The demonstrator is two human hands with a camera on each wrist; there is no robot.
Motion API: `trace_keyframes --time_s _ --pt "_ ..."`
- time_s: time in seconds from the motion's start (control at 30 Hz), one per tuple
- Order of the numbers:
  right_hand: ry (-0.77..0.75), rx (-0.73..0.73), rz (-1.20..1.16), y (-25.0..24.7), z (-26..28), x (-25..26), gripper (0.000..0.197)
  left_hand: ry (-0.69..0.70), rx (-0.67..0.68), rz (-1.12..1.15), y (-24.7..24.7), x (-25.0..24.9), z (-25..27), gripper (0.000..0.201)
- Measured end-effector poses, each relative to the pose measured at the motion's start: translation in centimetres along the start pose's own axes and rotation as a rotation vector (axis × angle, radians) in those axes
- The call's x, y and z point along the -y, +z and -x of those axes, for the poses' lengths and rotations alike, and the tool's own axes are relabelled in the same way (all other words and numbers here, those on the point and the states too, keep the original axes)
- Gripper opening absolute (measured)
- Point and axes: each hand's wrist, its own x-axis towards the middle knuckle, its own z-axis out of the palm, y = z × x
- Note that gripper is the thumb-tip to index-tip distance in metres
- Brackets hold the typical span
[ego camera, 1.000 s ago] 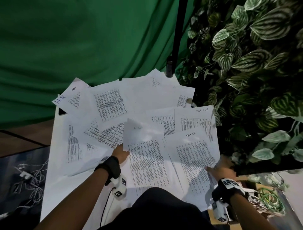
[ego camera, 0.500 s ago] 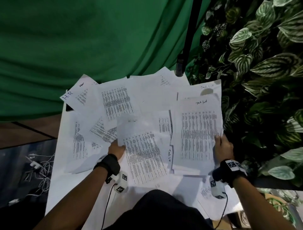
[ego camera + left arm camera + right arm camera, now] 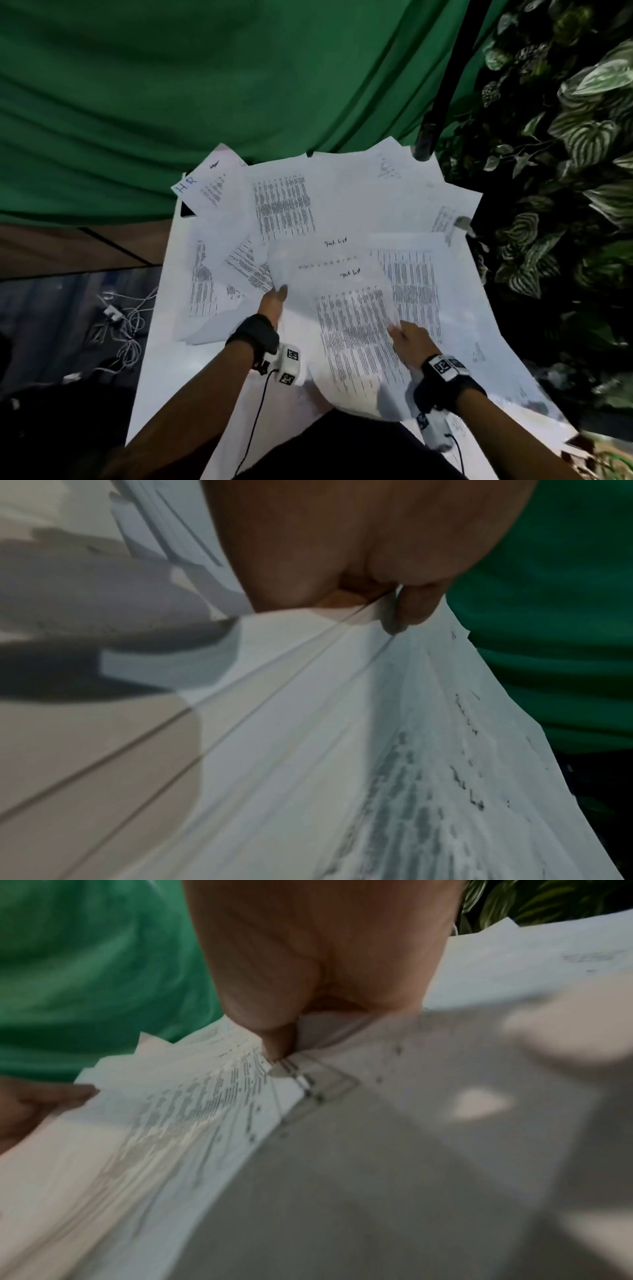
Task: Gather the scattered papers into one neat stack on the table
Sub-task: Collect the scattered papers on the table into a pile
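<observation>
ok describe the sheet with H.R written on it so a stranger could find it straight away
Start at the white table in front of the green curtain. At its far left corner one sheet overhangs the edge. Only it bears blue handwritten "H.R".

- The head view looks forward and steeply down from above the person onto the table [image 3: 178,356], taking in both forearms, the green curtain [image 3: 205,85] at the far side and the plant wall [image 3: 565,154] to the right.
- The left wrist view sits very near the left hand [image 3: 359,547], looking along it toward the right, low over the held sheets [image 3: 377,750].
- The right wrist view sits just as near the right hand [image 3: 325,961], facing left.
- All three views share the held sheets and the curtain.
</observation>
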Motion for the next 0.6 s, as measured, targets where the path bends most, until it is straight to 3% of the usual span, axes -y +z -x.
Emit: trace_keyframes --time_s 0.07,0.13,0.23,0.37,0.5,0.6 --pt "0.001 0.103 0.076 0.6 -0.5 -0.7 0.034 -0.031 -0.007 -0.043 0.1 -0.1 -0.2 0.062" --pt "-0.011 0.133 0.107 0.3 -0.8 -1.3 0.028 -0.017 -0.006 -0.050 0.1 0.1 -0.7 0.056" --pt "-0.037 -0.012 0.121 -1.3 -0.3 -1.7 0.026 -0.012 -0.039 -0.027 -0.3 0.4 -1.5 0.045" --pt "0.014 -0.148 0.121 -3.4 0.2 -2.6 0.022 -0.040 -0.063 0.050 -0.9 0.1 -2.6 0.046" --pt "0.049 -0.232 0.000 -5.1 0.3 -3.6 0.013 0.006 -0.070 -0.085 -1.0 -1.3 -1.1 0.044" --pt "0.047 -0.284 -0.020 -5.3 -0.1 -2.5 0.023 0.029 -0.037 -0.166 -0.6 -1.2 -0.4 0.046"
